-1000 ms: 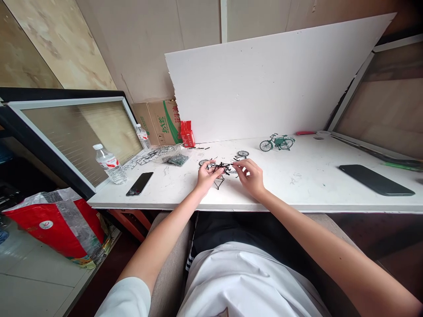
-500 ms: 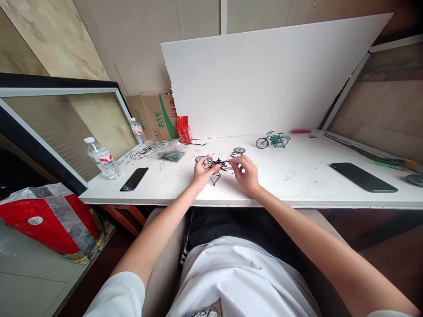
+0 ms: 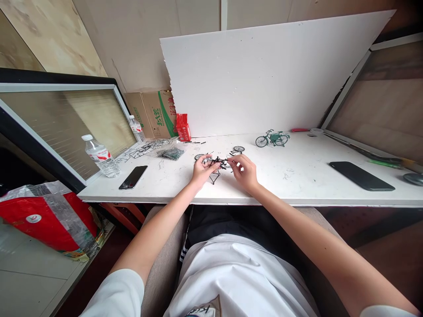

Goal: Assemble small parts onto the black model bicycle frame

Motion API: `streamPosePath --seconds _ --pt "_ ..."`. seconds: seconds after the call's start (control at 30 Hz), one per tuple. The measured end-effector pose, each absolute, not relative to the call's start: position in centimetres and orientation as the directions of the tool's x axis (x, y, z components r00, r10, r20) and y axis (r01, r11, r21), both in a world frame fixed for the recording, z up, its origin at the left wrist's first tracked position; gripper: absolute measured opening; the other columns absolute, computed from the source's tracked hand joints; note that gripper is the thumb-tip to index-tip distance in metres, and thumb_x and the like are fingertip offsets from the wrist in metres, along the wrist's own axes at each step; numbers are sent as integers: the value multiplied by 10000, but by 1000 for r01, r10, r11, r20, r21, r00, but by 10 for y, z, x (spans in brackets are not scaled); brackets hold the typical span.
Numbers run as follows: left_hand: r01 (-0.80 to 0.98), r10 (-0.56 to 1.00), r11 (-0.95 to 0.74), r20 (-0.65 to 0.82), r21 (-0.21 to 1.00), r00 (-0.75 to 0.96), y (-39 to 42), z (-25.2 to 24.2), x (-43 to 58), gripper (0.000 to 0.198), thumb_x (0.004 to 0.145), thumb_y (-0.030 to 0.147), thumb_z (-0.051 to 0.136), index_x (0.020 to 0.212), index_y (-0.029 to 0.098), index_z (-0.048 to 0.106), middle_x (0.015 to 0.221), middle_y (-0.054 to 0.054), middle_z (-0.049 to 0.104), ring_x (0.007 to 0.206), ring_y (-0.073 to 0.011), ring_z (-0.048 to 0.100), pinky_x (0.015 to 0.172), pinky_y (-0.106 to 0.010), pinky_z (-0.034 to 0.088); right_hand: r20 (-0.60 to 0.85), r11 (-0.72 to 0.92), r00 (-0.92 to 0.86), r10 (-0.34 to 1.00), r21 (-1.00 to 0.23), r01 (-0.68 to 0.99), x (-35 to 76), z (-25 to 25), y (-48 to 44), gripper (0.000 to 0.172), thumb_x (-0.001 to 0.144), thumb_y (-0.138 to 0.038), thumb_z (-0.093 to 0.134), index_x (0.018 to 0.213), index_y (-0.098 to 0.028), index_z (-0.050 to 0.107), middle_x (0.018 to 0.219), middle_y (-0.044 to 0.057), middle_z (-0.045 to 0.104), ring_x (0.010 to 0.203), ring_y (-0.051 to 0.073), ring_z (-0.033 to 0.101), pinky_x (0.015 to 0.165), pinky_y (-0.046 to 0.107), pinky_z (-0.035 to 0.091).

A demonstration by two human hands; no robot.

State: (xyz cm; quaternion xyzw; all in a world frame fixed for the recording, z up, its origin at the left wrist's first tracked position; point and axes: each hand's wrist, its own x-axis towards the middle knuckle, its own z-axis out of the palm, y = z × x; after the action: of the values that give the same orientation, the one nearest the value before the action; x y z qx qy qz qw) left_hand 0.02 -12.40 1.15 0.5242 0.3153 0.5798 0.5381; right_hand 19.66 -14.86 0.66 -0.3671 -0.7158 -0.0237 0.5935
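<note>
Over the white table point(image 3: 158, 187), my left hand point(image 3: 201, 171) pinches a black frame of thin plastic parts point(image 3: 218, 162). My right hand point(image 3: 245, 171) is at the frame's right side, its thumb and forefinger pressed together; whatever is between them is too small to make out. A black triangular piece point(image 3: 214, 177) hangs or lies just below the frame. Small spoked wheels lie behind the hands, one point(image 3: 239, 149) at the right and one point(image 3: 199, 156) at the left. A green model bicycle point(image 3: 272, 138) stands farther back on the right.
At the left are a phone point(image 3: 133, 177), two water bottles point(image 3: 103, 157) point(image 3: 136, 128), black part sprues point(image 3: 145, 149) and a bag of green parts point(image 3: 171, 153). A red box point(image 3: 183, 127) stands behind. A black case point(image 3: 361, 176) and mouse point(image 3: 413, 178) lie right.
The whole view has shifted slightly. My hands keep nearly the same pose around the black frame; nothing has visibly been let go or picked up.
</note>
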Motion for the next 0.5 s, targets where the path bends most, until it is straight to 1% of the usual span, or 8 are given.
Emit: streamPosePath --seconds 0.13,0.27,0.5 --pt "-290 958 -211 257 934 129 -124 11 0 761 667 408 1007 1250 185 572 925 -59 759 831 -240 802 810 -359 626 857 713 -18 516 -417 563 196 7 -149 236 1093 -410 570 1058 -253 743 1012 102 778 852 240 707 596 375 555" --pt "-295 959 -207 253 933 125 -122 10 0 758 669 414 1006 1247 181 575 940 -71 768 813 -232 792 806 -362 625 865 729 -36 500 -398 557 196 6 -149 224 1097 -389 568 1062 -250 740 1007 104 773 855 236 706 587 371 545" --pt "-297 958 -211 257 931 125 -122 10 0 771 656 426 1009 1239 180 568 916 -60 772 792 -215 790 747 -312 603 898 767 -54 436 -339 545 196 4 -147 177 1095 -328 584 1079 -242 738 1003 98 770 863 231 714 554 348 531"
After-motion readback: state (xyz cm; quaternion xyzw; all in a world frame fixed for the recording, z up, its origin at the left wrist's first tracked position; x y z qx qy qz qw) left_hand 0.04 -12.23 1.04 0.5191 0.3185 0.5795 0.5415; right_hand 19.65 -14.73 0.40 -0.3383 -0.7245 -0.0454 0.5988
